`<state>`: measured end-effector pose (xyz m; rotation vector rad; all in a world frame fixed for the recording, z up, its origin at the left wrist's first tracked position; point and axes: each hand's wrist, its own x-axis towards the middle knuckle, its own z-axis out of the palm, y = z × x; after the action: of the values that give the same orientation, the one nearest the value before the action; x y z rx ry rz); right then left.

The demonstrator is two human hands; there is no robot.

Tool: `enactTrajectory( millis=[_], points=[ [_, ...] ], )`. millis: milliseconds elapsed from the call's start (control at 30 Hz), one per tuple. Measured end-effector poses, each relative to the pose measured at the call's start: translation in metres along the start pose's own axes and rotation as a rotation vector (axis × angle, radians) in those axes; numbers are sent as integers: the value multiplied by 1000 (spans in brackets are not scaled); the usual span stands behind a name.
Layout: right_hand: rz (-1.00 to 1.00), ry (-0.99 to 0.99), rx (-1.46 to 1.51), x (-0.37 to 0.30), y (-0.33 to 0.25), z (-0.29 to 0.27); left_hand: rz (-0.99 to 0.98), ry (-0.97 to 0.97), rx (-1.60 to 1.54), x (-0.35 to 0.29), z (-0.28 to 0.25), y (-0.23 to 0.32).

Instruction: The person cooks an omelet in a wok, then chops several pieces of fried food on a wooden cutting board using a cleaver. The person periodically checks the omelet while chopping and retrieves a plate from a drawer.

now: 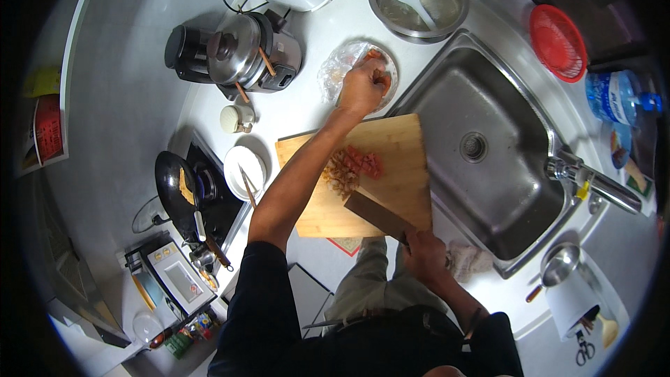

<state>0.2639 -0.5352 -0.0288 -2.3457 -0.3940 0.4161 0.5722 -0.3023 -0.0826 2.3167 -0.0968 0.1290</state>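
My right hand [424, 254] grips a cleaver [375, 214] by its handle, the broad blade lying over the near part of a wooden cutting board [405, 160]. Beyond the board, my left hand [363, 87] reaches into a plate [391, 94] holding orange-brown food [382, 78]. Its fingers are curled together, and what they pinch is mostly hidden. Crumpled clear plastic [336, 71] lies against that plate's left side. On the board, beside my left forearm, sit a heap of chopped pale-brown pieces [340, 174] and some pinkish-red pieces [366, 162].
A steel sink [502, 202] with a faucet [593, 181] borders the board on the right. Leftward are a white bowl with chopsticks [244, 171], a wok [174, 188] on the stove and a lidded cooker [251, 52]. A steel basin [419, 0] stands at the back.
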Motion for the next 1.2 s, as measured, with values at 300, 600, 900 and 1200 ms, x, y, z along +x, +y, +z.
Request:
enactTrajectory(
  millis=[300,600,900,1200],
  points=[
    [-32,32,14,-3,-2,0,-128,-80,-68,1,-11,-16],
    [-4,-1,-50,-5,-5,-1,-317,8,-274,14,-43,-1],
    [-5,-14,-29,-6,-4,2,-220,-104,-301,9,-77,-23],
    [-13,-10,-11,-6,-3,4,-1,-234,52,10,-45,-14]
  ],
)
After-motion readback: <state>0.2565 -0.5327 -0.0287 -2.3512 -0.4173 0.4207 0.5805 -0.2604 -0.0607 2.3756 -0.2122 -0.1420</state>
